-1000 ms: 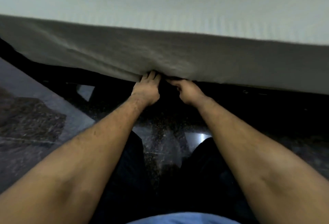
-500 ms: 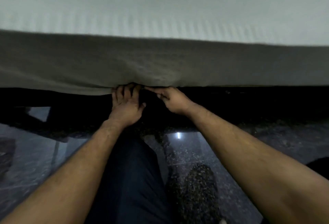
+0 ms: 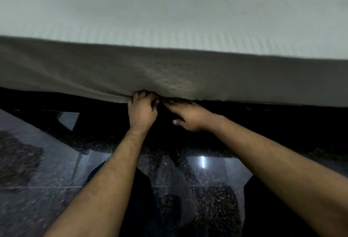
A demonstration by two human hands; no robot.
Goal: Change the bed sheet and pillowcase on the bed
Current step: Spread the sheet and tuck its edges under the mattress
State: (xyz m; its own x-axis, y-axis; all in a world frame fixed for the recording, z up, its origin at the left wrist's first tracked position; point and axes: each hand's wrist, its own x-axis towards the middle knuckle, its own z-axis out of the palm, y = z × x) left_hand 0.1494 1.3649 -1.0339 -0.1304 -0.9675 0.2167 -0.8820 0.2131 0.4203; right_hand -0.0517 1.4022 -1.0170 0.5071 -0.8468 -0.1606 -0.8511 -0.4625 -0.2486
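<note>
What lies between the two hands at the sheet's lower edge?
In the head view, only a narrow dark gap under the sheet parts the left hand from the right hand; nothing else shows there.

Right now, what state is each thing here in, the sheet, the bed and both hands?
Sheet: spread over the bed, lower edge bunched at the hands.
Bed: covered on top.
Left hand: fingers curled on the sheet's edge.
Right hand: fingers straight, reaching under the edge.
Floor: dark, glossy.
</note>
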